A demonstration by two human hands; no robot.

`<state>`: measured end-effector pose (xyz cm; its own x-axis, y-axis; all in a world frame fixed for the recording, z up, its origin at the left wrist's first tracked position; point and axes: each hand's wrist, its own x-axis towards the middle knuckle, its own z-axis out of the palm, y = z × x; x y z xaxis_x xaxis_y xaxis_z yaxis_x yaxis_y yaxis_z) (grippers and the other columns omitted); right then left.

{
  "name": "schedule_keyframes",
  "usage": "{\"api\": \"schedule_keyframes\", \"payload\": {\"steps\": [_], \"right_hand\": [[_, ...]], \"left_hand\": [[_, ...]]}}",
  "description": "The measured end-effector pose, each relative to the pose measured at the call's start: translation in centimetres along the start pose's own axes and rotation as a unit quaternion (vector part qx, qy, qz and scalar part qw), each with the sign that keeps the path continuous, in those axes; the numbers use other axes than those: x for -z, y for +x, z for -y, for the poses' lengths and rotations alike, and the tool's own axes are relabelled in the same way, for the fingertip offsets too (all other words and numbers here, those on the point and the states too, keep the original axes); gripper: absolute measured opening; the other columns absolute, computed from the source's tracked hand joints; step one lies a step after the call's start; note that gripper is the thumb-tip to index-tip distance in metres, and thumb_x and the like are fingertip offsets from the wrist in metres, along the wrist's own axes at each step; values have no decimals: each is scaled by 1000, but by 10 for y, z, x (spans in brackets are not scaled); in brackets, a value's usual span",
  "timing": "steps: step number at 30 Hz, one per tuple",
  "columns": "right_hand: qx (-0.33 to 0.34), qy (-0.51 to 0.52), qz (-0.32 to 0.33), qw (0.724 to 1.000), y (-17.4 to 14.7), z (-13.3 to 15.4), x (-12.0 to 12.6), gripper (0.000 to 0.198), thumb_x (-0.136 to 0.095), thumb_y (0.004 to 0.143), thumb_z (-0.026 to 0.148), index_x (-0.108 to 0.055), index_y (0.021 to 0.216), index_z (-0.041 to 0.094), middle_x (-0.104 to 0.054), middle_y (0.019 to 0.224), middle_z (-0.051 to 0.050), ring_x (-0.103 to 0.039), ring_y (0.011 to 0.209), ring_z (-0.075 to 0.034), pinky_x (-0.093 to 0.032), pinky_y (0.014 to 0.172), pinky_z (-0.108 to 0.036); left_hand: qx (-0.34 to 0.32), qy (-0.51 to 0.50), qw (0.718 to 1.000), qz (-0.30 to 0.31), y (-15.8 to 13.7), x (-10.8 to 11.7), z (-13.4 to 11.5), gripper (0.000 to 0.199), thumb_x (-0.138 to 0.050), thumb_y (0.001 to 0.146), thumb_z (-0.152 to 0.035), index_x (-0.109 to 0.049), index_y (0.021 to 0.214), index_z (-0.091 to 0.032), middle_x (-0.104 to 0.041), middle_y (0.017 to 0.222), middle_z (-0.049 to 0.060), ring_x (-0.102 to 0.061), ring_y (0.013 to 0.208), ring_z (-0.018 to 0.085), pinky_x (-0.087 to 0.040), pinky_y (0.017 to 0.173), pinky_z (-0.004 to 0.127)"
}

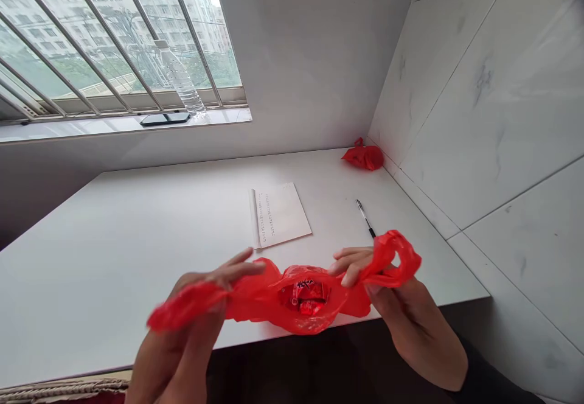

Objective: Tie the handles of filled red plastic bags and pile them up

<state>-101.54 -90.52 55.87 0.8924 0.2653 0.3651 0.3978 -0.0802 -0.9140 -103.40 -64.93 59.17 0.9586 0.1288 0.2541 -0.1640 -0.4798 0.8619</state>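
Observation:
Between my hands, at the table's front edge, a thin red plastic bag (310, 325) is stretched with its mouth gaping upward. Inside it lie small red wrapped packets (311, 297) with dark lettering; what they are I cannot make out. My left hand (205, 294) pinches one handle, whose loose end hangs out over the back of the hand. On the other side my right hand (365, 270) grips the second handle, and its loop sticks up past the fingers. The bag's lower part is mostly hidden from above.
An envelope-like white paper booklet (285, 215) lies on the white table (159, 221) beyond the bag. Right of it is a pen (365, 218). Another red bag (365, 156), bunched up, sits in the back corner. The windowsill holds a phone (165, 118) and a clear bottle (182, 81).

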Motion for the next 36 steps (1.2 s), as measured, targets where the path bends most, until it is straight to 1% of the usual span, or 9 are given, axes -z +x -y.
{"api": "schedule_keyframes", "payload": {"steps": [2, 5, 9, 16, 18, 22, 27, 32, 36], "right_hand": [[-5, 12, 21, 1000, 5, 2, -9, 24, -38, 106, 30, -61, 99, 28, -61, 96, -3, -58, 96, -21, -47, 87, -37], [-23, -8, 63, 998, 13, 4, -21, 24, -40, 105, 34, -56, 90, 24, -54, 80, 0, -51, 74, -18, -42, 69, -33], [-44, -66, 124, 989, 24, 6, -26, 20, -44, 101, 27, -51, 83, 23, -53, 75, 2, -48, 70, -16, -37, 66, -33], [-59, -82, 147, 984, 22, 6, -28, 21, -44, 96, 25, -46, 76, 22, -56, 75, 1, -50, 68, -17, -36, 63, -33], [-58, -84, 149, 984, 21, 6, -27, 21, -45, 97, 27, -49, 77, 22, -56, 75, 1, -50, 68, -17, -37, 63, -33], [-96, -85, 99, 987, 25, 6, -20, 17, -62, 93, 42, -60, 90, 25, -62, 85, 2, -56, 78, -18, -43, 72, -33], [-86, -77, 15, 993, 34, 6, -11, 19, -67, 93, 41, -63, 109, 33, -65, 104, 4, -58, 103, -18, -43, 92, -34], [-61, -22, -33, 997, 29, 11, -14, 9, -60, 98, 33, -66, 92, 28, -65, 90, 3, -61, 89, -17, -46, 84, -32], [-29, 22, -19, 999, 21, 16, -20, 6, -67, 93, 32, -67, 99, 31, -64, 87, 3, -62, 82, -16, -49, 80, -30]], "left_hand": [[95, -161, 978, 91, 13, -11, -7, 31, -44, 99, -47, -56, 82, -25, -62, 73, 0, -68, 82, 20, -59, 89, 40], [167, -217, 936, 221, 26, -27, -18, 28, -50, 97, -50, -55, 87, -24, -39, 52, -7, -45, 43, 9, -50, 49, 24], [149, -150, 935, 286, 25, -35, -30, 39, -56, 93, -42, -51, 129, -30, -66, 93, 0, -65, 78, 14, -57, 68, 22], [122, -102, 938, 307, 21, -37, -28, 55, -54, 91, -53, -43, 141, -32, -65, 126, 8, -64, 113, 26, -57, 94, 38], [116, -107, 937, 313, 22, -39, -27, 61, -54, 91, -56, -38, 145, -31, -65, 124, 9, -64, 113, 27, -56, 95, 40], [139, -174, 934, 279, 24, -41, -28, 38, -48, 97, -52, -60, 122, -26, -66, 93, 3, -64, 85, 18, -56, 78, 29], [170, -200, 903, 340, 29, -39, -27, 30, -53, 96, -45, -65, 106, -20, -45, 56, -6, -39, 51, 8, -36, 52, 20], [266, -305, 831, 382, 36, -37, -23, 35, -44, 99, -46, -60, 115, -19, -64, 65, 3, -60, 59, 17, -49, 62, 29], [260, -359, 819, 365, 40, -37, -21, 26, -53, 96, -44, -59, 91, -19, -63, 81, 3, -61, 73, 16, -50, 69, 27]]}}
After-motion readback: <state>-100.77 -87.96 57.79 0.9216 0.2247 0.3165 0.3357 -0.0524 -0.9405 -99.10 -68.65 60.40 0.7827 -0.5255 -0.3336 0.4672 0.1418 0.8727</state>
